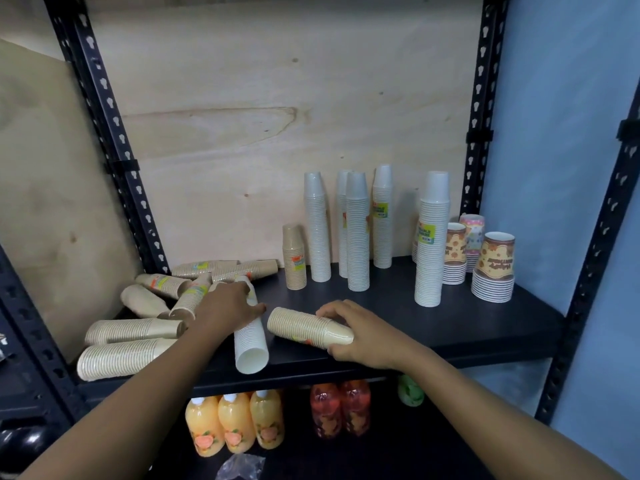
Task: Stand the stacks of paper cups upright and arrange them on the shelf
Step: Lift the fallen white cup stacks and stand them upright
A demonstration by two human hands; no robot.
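Observation:
Several stacks of paper cups lie on the black shelf (433, 327). My left hand (225, 306) grips a white stack (250, 341) lying on its side, open end toward me. My right hand (360, 334) holds the narrow end of a beige stack (301, 325) lying across the shelf's front. More beige stacks (128, 356) lie toppled in a heap at the left. Upright at the back stand a short beige stack (294, 259) and several tall white stacks (356, 237); another tall white stack (431, 244) stands further right.
Printed cup stacks (493, 268) stand upright at the shelf's right end. Black slotted posts (114, 157) frame the plywood back panel. Orange juice bottles (235, 424) and red bottles (339, 410) fill the shelf below.

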